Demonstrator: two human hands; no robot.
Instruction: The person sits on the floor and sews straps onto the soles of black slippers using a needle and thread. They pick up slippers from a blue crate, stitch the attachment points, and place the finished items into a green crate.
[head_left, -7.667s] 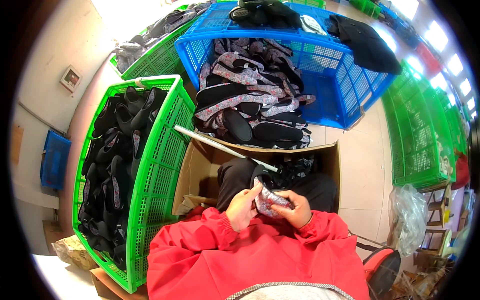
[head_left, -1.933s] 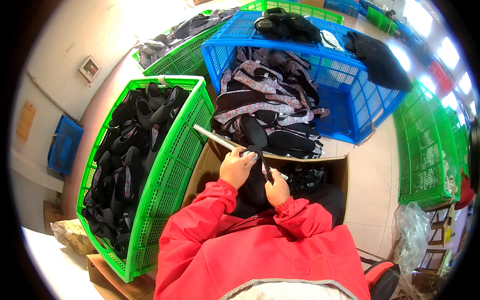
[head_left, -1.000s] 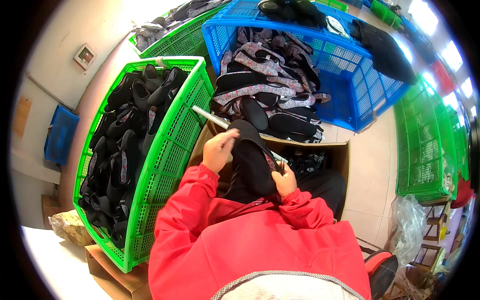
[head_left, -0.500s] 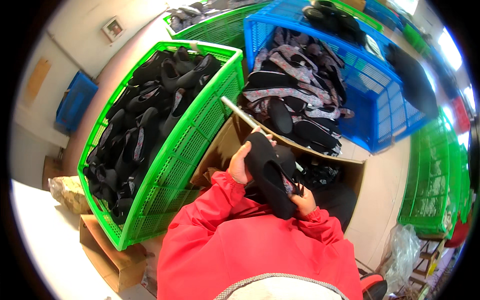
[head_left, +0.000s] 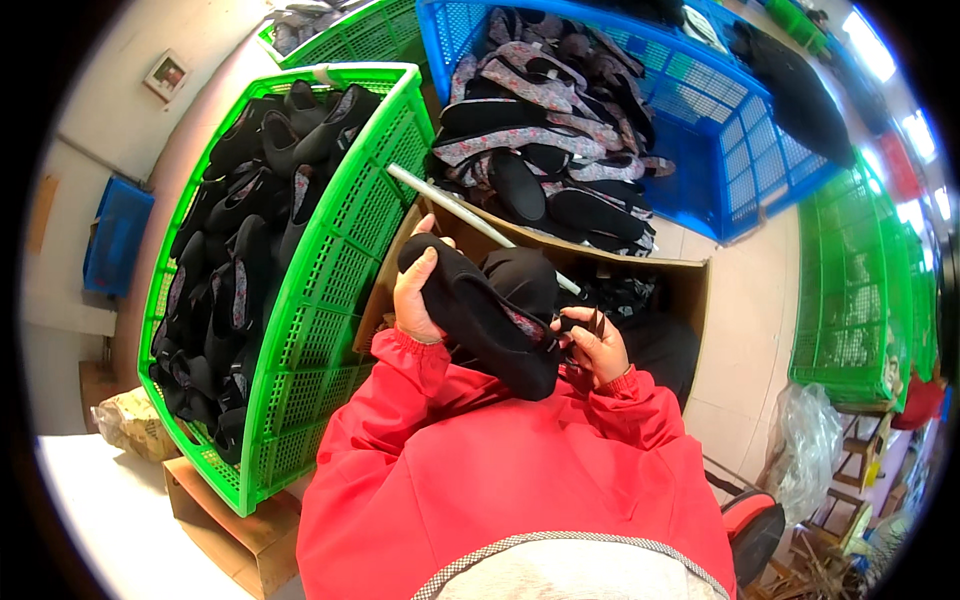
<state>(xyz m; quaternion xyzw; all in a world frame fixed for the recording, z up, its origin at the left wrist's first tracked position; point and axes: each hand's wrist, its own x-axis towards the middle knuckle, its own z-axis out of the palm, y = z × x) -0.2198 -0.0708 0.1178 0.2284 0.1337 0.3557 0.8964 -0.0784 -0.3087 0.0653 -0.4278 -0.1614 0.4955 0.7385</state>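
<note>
In front of my chest is a black slip-on shoe with a patterned lining at its opening. My left hand is closed around one end of it, thumb on top. My right hand is closed at the shoe's other side, beside the opening. Its fingers pinch a small dark thing with a narrow upright end, too small to make out. Whether that thing touches the shoe I cannot tell. Beyond the hands an open cardboard box holds dark items, and a white tube lies across it.
A green crate full of black shoes stands at the left. Ahead, a blue crate holds a heap of black and floral-patterned shoes. More green crates stand at the right, near a clear plastic bag. Another cardboard box lies at the lower left.
The shoe has moved left and tilted over toward the left, with my left hand on it. My right hand has drawn slightly apart from the shoe, showing the small dark thing in its fingers.
</note>
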